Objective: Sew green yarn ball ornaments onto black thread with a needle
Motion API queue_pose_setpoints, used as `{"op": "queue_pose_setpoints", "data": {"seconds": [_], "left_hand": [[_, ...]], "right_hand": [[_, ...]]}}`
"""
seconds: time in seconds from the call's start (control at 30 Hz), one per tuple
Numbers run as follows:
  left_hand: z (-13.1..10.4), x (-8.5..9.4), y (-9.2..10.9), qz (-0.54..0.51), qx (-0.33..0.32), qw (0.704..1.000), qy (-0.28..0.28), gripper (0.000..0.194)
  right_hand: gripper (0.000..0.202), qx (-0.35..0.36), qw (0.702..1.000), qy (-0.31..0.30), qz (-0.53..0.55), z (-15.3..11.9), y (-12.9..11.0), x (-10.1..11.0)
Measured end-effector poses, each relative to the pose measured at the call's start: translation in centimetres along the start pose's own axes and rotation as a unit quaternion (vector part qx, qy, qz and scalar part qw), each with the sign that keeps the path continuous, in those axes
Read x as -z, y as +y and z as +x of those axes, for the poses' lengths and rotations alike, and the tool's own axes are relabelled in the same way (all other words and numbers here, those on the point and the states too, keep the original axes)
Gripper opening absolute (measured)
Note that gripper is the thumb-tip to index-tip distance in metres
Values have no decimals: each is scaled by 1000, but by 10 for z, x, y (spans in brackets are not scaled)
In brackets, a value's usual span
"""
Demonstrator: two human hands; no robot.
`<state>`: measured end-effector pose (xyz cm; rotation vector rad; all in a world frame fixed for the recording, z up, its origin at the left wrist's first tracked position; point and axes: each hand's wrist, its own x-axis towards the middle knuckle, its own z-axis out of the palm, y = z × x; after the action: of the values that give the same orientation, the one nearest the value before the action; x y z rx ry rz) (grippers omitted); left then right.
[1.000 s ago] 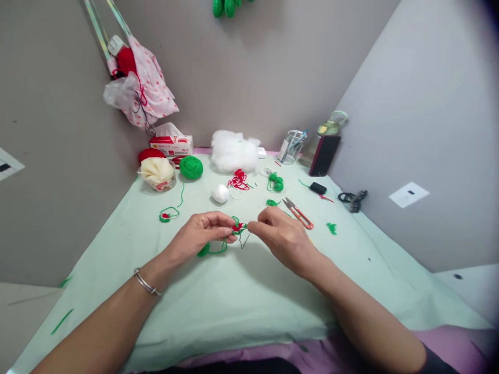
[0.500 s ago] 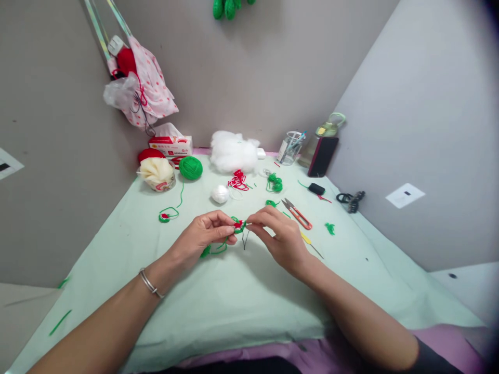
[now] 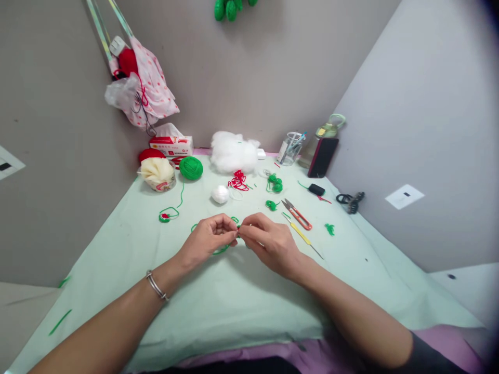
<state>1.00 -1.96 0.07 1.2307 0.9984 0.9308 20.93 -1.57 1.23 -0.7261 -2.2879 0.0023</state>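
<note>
My left hand [image 3: 210,237] pinches a small red-and-green crochet piece [image 3: 238,232] between thumb and fingers. The piece is mostly covered by fingertips. My right hand [image 3: 275,244] is closed at its right edge, thumb and fingers pressed together; a needle or hook in that pinch cannot be made out. Green yarn [image 3: 221,250] loops out below and behind my left fingers. Right of my right hand lie a yellow-handled crochet hook [image 3: 300,234] and orange thread snips [image 3: 298,214]. A second red-and-green crochet piece [image 3: 164,216] rests at the left, trailing green yarn.
Behind my hands are a white yarn ball [image 3: 220,194], a red yarn tangle [image 3: 238,181], green crocheted bits [image 3: 275,183] and white stuffing [image 3: 234,151]. A green yarn ball [image 3: 191,168], tissue box [image 3: 171,145] and tub [image 3: 159,176] stand back left; a phone [image 3: 323,157] leans back right.
My right hand has shifted left, its fingertips closing against my left ones. The crochet piece, plainly seen before with a dark strand hanging below, is now mostly hidden.
</note>
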Motion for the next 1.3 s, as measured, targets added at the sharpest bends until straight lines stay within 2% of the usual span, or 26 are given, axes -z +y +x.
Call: {"op": "queue_pose_setpoints", "data": {"seconds": [0.07, 0.1, 0.17, 0.23, 0.27, 0.33, 0.4, 0.47, 0.6, 0.7, 0.8, 0.83, 0.9, 0.97, 1.03, 1.1, 1.17, 1.23, 1.3], "left_hand": [[1, 1, -1, 18, -4, 1000, 4, 21], [2, 2, -2, 21, -7, 1000, 8, 20], [4, 5, -3, 19, -12, 999, 26, 19], [5, 8, -3, 21, -18, 998, 50, 19], [5, 10, -3, 24, -20, 998, 63, 18], [6, 13, -3, 29, -22, 996, 83, 18], [7, 16, -3, 28, -22, 995, 94, 17], [8, 18, -3, 18, -17, 995, 98, 18], [9, 18, -2, -5, -8, 996, 92, 19], [9, 18, -1, -23, 0, 996, 81, 17], [8, 19, -1, -48, 5, 996, 74, 18], [8, 19, -2, -54, 4, 996, 75, 18], [7, 19, -2, -62, 2, 995, 77, 19], [7, 19, -2, -72, 5, 994, 77, 20], [7, 19, -2, -87, 13, 993, 76, 22], [7, 19, -1, -97, 19, 992, 75, 24], [6, 19, 0, -102, 18, 992, 73, 24], [6, 19, 1, -111, 18, 991, 67, 24], [5, 18, 3, -131, 21, 990, 57, 24]], "right_hand": [[12, -36, 991, 15, 127, 4, -5, 9], [11, -72, 973, 10, 221, 6, -7, 14], [9, -158, 902, -10, 401, 10, -6, 28], [11, -220, 841, 15, 494, 12, 2, 44], [13, -237, 830, 55, 502, 13, 8, 52], [14, -253, 828, 167, 471, 12, 25, 68], [12, -254, 826, 270, 425, 10, 44, 83], [12, -252, 815, 349, 388, 6, 61, 95], [14, -274, 782, 434, 354, -1, 84, 107], [10, -294, 772, 426, 368, -1, 90, 105], [13, -320, 791, 349, 386, 2, 87, 95], [15, -331, 807, 302, 384, 3, 84, 91], [17, -353, 850, 166, 355, 4, 79, 83], [21, -360, 897, 35, 253, 3, 76, 75], [22, -363, 928, -53, 65, 0, 77, 69], [22, -367, 914, -116, -128, -4, 83, 65], [23, -375, 875, -194, -237, -7, 91, 62], [24, -386, 840, -271, -270, -10, 99, 59], [25, -394, 819, -315, -272, -12, 106, 55]]}}
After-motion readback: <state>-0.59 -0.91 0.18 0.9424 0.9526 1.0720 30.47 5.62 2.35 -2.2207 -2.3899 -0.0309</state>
